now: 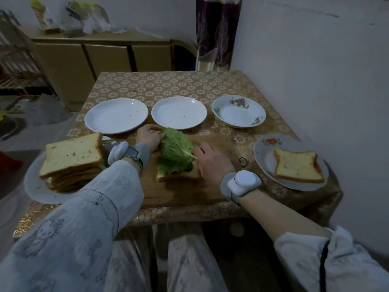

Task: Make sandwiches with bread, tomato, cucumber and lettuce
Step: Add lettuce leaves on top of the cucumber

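A slice of bread (179, 175) lies on the wooden cutting board (189, 192), with a dark cucumber piece showing at its right edge. A large green lettuce leaf (176, 148) covers it. My left hand (148, 138) grips the leaf's far end. My right hand (212, 160) pinches the leaf's pale stem at the right. A stack of bread slices (71, 159) sits on a white plate (34, 186) at the left. A finished sandwich (297, 168) with red tomato at its edge rests on a flowered plate (263, 152) at the right.
Two white plates (116, 115) (179, 112) and a flowered bowl (239, 111) stand in a row behind the board. The table (168, 83) has a gold patterned cloth and touches a wall on the right. A cabinet (101, 53) stands behind.
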`<state>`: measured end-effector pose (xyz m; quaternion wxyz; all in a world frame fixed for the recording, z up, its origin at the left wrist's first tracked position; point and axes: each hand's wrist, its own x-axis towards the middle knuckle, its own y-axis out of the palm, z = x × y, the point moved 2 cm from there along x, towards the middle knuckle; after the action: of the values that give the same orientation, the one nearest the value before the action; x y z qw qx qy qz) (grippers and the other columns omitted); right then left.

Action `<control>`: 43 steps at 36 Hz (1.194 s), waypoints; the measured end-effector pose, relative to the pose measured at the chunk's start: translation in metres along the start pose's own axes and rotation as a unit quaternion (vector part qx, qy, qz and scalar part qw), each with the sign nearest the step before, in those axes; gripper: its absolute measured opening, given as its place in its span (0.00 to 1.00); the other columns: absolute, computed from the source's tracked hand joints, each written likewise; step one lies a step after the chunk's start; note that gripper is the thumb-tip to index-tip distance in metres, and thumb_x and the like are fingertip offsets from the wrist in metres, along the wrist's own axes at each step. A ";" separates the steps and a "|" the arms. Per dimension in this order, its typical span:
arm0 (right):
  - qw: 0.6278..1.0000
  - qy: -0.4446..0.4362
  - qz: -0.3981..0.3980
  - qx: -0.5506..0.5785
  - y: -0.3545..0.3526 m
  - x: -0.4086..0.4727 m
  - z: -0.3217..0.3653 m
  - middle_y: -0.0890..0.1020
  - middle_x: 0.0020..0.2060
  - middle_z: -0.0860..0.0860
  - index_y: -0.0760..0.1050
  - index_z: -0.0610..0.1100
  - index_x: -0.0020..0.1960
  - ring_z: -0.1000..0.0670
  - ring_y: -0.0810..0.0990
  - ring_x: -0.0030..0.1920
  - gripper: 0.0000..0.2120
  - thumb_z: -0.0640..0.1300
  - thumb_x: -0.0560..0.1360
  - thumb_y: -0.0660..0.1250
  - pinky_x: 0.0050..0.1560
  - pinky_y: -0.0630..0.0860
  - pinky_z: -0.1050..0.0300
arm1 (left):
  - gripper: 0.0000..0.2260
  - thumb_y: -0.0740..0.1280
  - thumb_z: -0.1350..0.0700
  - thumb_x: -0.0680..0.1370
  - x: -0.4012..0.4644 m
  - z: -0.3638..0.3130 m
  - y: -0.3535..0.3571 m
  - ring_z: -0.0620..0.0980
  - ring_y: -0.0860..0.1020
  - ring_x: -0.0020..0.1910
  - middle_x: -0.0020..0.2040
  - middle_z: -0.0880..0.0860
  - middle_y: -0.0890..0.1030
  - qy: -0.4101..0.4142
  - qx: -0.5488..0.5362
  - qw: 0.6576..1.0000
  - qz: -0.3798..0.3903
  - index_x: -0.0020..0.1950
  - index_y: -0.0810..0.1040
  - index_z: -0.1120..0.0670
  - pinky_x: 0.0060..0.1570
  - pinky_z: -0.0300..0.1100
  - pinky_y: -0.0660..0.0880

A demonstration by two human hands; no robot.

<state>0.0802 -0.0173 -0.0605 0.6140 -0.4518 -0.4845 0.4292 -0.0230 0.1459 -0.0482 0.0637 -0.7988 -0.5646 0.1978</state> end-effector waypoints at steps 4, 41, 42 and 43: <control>1.000 -0.009 0.022 -0.010 -0.003 -0.001 0.001 0.71 0.58 0.41 0.69 0.40 0.64 0.38 0.77 0.47 0.19 0.30 0.75 0.59 0.42 0.78 0.45 | 0.14 0.68 0.61 0.77 0.000 0.001 -0.001 0.55 0.75 0.48 0.61 0.59 0.78 0.014 0.027 0.999 -0.017 0.62 0.75 0.58 0.49 0.46 0.76; 0.998 -0.029 0.046 0.025 -0.011 -0.017 -0.014 0.74 0.61 0.45 0.70 0.42 0.66 0.46 0.71 0.60 0.17 0.43 0.81 0.54 0.59 0.70 0.54 | 0.12 0.58 0.63 0.79 -0.031 -0.017 0.031 0.58 0.76 0.57 0.59 0.57 0.78 0.223 0.330 0.916 0.057 0.59 0.77 0.56 0.55 0.48 0.75; 0.999 -0.022 0.045 0.019 -0.014 -0.018 -0.019 0.74 0.60 0.46 0.69 0.42 0.66 0.46 0.71 0.59 0.16 0.43 0.81 0.54 0.59 0.69 0.54 | 0.13 0.57 0.63 0.79 -0.035 -0.021 0.037 0.57 0.76 0.57 0.59 0.57 0.78 0.226 0.328 0.914 0.078 0.60 0.76 0.57 0.53 0.46 0.74; 0.999 -0.014 0.045 0.011 -0.019 -0.020 -0.025 0.74 0.60 0.46 0.69 0.43 0.66 0.47 0.72 0.59 0.16 0.43 0.80 0.54 0.59 0.69 0.54 | 0.13 0.57 0.63 0.80 -0.039 -0.024 0.044 0.57 0.76 0.58 0.60 0.58 0.77 0.230 0.326 0.912 0.097 0.60 0.76 0.57 0.52 0.44 0.73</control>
<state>0.1029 -0.0442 -0.0495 0.5924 -0.4602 -0.4675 0.4677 0.0140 0.0968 -0.0306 0.4297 -0.8076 -0.3582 0.1870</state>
